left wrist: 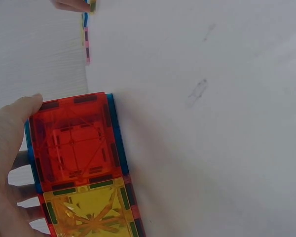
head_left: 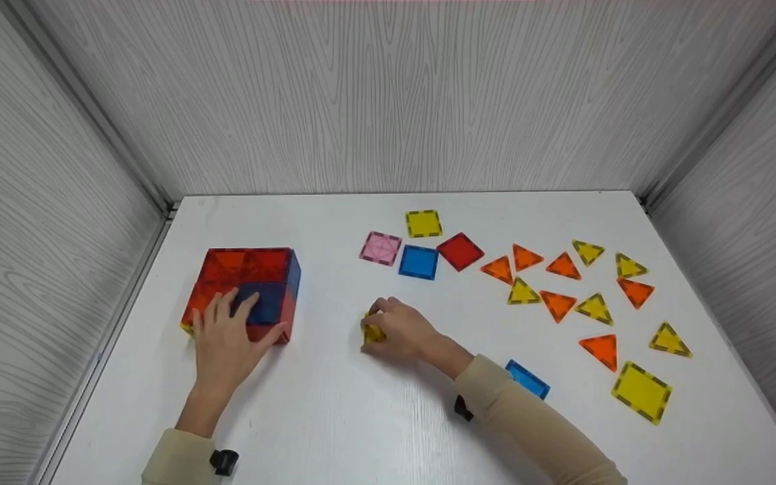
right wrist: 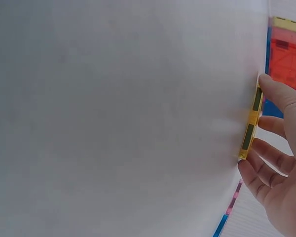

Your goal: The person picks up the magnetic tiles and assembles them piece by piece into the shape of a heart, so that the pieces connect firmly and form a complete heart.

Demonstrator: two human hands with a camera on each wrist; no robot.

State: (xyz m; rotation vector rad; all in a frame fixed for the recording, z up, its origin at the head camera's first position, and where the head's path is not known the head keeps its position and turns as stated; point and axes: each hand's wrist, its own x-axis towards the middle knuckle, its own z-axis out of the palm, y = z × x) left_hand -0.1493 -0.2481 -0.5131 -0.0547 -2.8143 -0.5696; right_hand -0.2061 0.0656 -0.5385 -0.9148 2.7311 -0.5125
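A boxy block of translucent magnetic tiles (head_left: 267, 266), red on top with one dark blue square, stands at the table's left. My left hand (head_left: 223, 343) rests on it, fingers spread over the top and thumb at the near right corner. In the left wrist view, the block's side shows a red tile (left wrist: 79, 143) above a yellow tile (left wrist: 89, 212). Mid-table, my right hand (head_left: 405, 330) pinches a small yellow magnetic tile (head_left: 373, 331) between thumb and fingers. The right wrist view shows that yellow tile (right wrist: 251, 123) edge-on, gripped at both ends.
Beyond my right hand lie pink (head_left: 380, 248), blue (head_left: 419, 262), yellow (head_left: 424, 223) and red (head_left: 461, 251) square tiles. Several orange and yellow triangles (head_left: 558, 305) are scattered to the right. A yellow square (head_left: 641, 392) lies near right; my right sleeve partly covers a blue tile (head_left: 528, 379).
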